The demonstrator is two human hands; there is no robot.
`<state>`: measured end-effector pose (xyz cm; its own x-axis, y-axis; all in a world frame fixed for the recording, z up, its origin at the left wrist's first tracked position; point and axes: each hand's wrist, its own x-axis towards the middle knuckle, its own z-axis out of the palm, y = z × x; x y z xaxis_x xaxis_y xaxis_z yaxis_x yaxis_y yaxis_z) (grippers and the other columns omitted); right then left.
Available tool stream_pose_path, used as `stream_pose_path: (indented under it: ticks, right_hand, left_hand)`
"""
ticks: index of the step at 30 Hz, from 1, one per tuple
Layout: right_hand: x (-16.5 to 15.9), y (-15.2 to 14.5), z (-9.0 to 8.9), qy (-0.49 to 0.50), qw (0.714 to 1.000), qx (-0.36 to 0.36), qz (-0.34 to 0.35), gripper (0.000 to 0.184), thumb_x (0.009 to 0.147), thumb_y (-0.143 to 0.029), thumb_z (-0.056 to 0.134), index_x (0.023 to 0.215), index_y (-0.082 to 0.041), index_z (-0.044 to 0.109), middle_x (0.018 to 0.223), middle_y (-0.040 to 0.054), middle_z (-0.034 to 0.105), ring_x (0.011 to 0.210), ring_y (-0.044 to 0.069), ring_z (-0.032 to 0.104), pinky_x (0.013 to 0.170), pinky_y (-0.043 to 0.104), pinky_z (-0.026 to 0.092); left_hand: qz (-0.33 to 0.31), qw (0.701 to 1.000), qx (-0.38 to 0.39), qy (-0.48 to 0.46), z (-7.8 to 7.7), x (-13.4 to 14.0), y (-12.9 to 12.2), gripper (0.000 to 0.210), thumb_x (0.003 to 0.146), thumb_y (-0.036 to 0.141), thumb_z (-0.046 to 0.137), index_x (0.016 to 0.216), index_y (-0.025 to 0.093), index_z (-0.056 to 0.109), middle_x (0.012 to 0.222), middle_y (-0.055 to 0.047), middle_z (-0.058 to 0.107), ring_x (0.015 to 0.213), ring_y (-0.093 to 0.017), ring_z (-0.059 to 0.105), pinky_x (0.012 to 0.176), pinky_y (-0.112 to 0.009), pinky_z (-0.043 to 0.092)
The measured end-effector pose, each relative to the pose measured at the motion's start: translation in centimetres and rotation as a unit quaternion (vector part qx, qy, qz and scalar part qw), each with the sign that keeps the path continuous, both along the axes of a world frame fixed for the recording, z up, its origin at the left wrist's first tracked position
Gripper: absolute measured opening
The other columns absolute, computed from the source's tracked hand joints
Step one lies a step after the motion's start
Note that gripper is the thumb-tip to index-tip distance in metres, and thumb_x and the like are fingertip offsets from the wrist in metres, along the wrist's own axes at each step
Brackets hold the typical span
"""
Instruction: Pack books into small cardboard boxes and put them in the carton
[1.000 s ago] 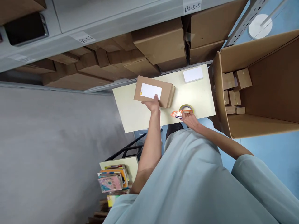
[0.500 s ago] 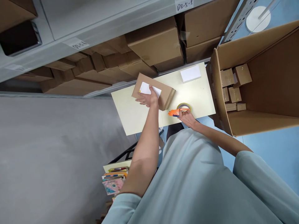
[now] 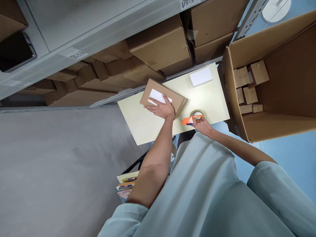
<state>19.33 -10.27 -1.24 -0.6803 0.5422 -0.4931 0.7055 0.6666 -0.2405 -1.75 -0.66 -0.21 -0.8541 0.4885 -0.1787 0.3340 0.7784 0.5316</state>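
A closed cardboard box (image 3: 156, 87) lies on the cream table (image 3: 133, 121), with a white label (image 3: 158, 96) on its top face. My left hand (image 3: 161, 108) rests on that box and over part of the label, its fingers spread. Near the table's front edge, my right hand (image 3: 201, 125) is closed round the handle of an orange tape dispenser (image 3: 188, 120). A roll of tape (image 3: 197, 112) sits in the dispenser. My fingers hide part of its handle.
A white stack of labels (image 3: 201, 77) lies at the table's back right. To the right stands a large open carton (image 3: 283, 102) with several small boxes (image 3: 249, 95) inside. Behind, a grey shelf (image 3: 103, 39) holds cardboard boxes. Books (image 3: 126, 187) lie at lower left.
My left hand has turned and flattened onto the box, covering more of the label. My right hand still grips the tape dispenser, and the view has shifted slightly.
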Motion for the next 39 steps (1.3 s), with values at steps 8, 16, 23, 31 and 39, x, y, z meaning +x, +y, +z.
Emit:
stream_pose_path:
  ticks: [8,16,23,31,39]
  right_hand:
    - [9.6,1.8,0.3,0.0,0.999,0.041,-0.007,0.05,0.115,-0.04,0.041,0.136,0.003,0.056,0.099,0.0224,0.077,0.089,0.033,0.072,0.097,0.044,0.044]
    - [6.5,14.3,-0.2,0.072,0.994,0.064,0.041,0.045,0.111,-0.018,0.032,0.145,0.002,0.054,0.11,0.0213,0.076,0.098,0.031,0.07,0.112,0.056,0.039]
    - [3.3,19.0,0.0,0.075,0.994,0.037,0.074,0.052,0.104,-0.006,0.024,0.145,0.0,0.055,0.111,0.0172,0.075,0.108,0.032,0.07,0.108,0.06,0.041]
    - [0.9,10.6,0.9,0.069,0.986,0.009,0.153,0.05,0.103,-0.003,0.028,0.143,0.004,0.057,0.106,0.0235,0.078,0.095,0.033,0.073,0.097,0.051,0.044]
    - [-4.5,1.6,0.4,0.059,0.992,-0.01,0.115,0.045,0.105,-0.002,0.031,0.143,0.004,0.053,0.108,0.025,0.078,0.096,0.033,0.075,0.088,0.046,0.047]
  left_hand:
    - [-0.029,0.999,-0.015,-0.003,0.4,0.3,-0.2,0.095,0.101,0.069,0.054,0.176,0.019,0.02,0.183,-0.029,0.002,0.172,-0.042,0.001,0.131,-0.07,0.024]
    - [-0.063,0.998,-0.021,0.012,0.7,0.0,-0.7,0.096,0.101,0.069,0.057,0.175,0.016,0.025,0.183,-0.03,0.006,0.172,-0.044,0.002,0.132,-0.07,0.023]
    - [-0.085,0.995,-0.032,0.036,0.6,-0.1,-1.1,0.093,0.103,0.064,0.057,0.175,0.014,0.025,0.182,-0.03,0.005,0.171,-0.046,0.006,0.134,-0.069,0.014]
    - [-0.203,0.979,-0.03,-0.005,2.3,-2.9,-1.7,0.084,0.097,0.06,0.069,0.168,0.024,0.044,0.185,-0.019,0.012,0.171,-0.041,0.01,0.135,-0.061,0.019]
    - [-0.211,0.977,-0.018,0.003,1.6,-2.0,-1.4,0.086,0.097,0.062,0.069,0.17,0.024,0.041,0.186,-0.018,0.008,0.172,-0.04,0.001,0.135,-0.063,0.015]
